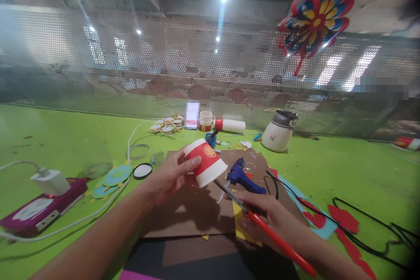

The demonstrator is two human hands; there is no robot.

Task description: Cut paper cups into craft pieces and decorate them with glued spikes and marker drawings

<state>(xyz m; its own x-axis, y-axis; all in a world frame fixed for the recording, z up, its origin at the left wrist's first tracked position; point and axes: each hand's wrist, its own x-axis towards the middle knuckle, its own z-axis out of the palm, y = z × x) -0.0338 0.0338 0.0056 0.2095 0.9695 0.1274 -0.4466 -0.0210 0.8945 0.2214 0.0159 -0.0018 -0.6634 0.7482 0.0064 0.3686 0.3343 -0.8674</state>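
My left hand (172, 170) is closed round a red and white paper cup (206, 162), held on its side above a brown cardboard sheet (190, 214). My right hand (269, 218) grips red-handled scissors (262, 223), whose blades touch the cup's rim. A blue glue gun (243, 177) lies on the cardboard just behind the scissors. A yellow paper scrap (241, 227) sits under my right hand.
A green table (344, 170) carries a purple power strip with a white plug (39, 203), white cables, round paper discs (114, 177), a stack of cups (229, 125), a white jug (278, 133), a phone (192, 115), red paper cuttings and black cord (361, 227). A paper pinwheel (315, 13) hangs on the mesh wall.
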